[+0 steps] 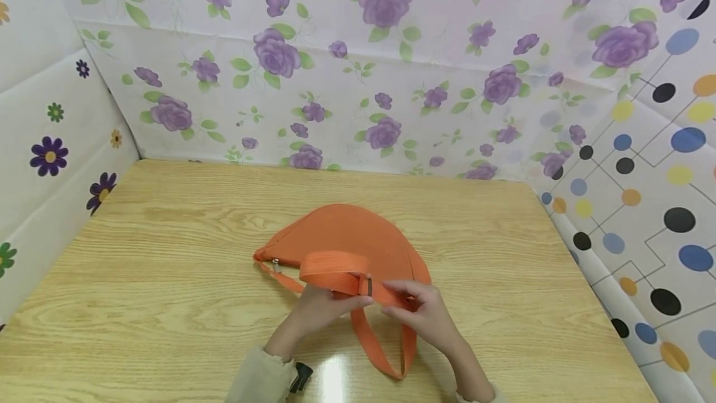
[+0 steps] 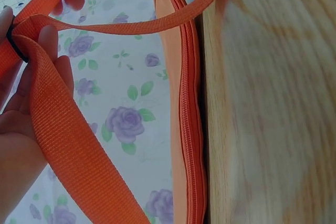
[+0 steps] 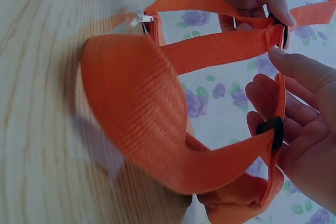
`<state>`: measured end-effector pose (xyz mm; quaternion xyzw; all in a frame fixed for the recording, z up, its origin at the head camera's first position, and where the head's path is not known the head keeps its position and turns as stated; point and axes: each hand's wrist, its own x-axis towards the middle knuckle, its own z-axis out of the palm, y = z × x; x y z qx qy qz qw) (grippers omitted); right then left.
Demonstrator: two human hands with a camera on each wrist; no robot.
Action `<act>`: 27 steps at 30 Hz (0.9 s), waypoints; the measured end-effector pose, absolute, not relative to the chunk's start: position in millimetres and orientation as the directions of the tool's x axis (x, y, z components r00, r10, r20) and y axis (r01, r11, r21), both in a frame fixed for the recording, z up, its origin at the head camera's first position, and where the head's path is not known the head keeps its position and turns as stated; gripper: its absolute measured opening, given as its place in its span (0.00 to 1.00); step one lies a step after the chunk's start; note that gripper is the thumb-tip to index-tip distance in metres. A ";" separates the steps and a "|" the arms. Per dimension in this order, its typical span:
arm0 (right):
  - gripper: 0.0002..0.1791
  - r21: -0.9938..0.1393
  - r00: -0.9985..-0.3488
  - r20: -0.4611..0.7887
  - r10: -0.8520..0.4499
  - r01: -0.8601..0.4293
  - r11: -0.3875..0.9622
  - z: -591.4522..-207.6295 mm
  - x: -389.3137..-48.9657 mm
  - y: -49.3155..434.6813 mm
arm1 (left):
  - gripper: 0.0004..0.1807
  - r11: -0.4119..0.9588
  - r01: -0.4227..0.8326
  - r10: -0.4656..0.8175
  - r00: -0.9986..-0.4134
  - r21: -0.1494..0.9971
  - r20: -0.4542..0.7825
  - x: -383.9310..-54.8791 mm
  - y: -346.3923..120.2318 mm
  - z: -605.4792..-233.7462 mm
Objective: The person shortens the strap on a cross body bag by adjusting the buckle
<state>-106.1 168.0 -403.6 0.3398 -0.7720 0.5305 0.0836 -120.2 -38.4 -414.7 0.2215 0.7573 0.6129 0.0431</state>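
Observation:
An orange half-moon bag (image 1: 347,229) lies on the table, its zipper (image 2: 190,124) along the straight edge nearest me. My left hand (image 1: 324,311) pinches the orange webbing strap (image 1: 334,263) at a black slider (image 3: 282,31), where the strap bends into a loop. To its right, my right hand (image 1: 422,316) holds the same strap between thumb and fingers. Beside the right palm sits a second black slider (image 3: 273,129). Between the hands a slack strap loop (image 3: 136,108) hangs toward the table's near side. A metal zipper pull (image 1: 276,262) shows at the bag's left end.
The wood-grain table (image 1: 168,229) meets a flower-printed sheet (image 1: 330,79) at the back. Patterned sheets also line the left and the right (image 1: 643,204) sides. A black clip (image 1: 302,378) sits by the left sleeve (image 1: 260,378).

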 end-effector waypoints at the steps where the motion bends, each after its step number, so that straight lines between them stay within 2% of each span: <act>1: 0.17 -0.762 -0.759 0.487 -0.432 -0.611 0.214 -404.1 -105.7 168.9 | 0.14 0.138 0.289 0.387 -0.896 0.947 0.216 -120.6 -38.5 -414.8; 9: 0.16 -0.792 -0.778 0.461 -0.426 -0.578 0.198 -405.9 -105.4 172.2 | 0.14 0.118 0.306 0.388 -0.890 0.945 0.240 -120.5 -38.9 -412.4; 19: 0.16 -0.764 -0.744 0.508 -0.434 -0.622 0.172 -403.5 -106.5 170.2 | 0.11 0.137 0.285 0.392 -0.895 0.949 0.212 -111.0 -38.4 -385.0; 27: 0.15 -0.767 -0.735 0.525 -0.430 -0.627 0.136 -402.4 -107.3 167.0 | 0.14 0.118 0.259 0.396 -0.897 0.959 0.194 -114.2 -38.4 -395.3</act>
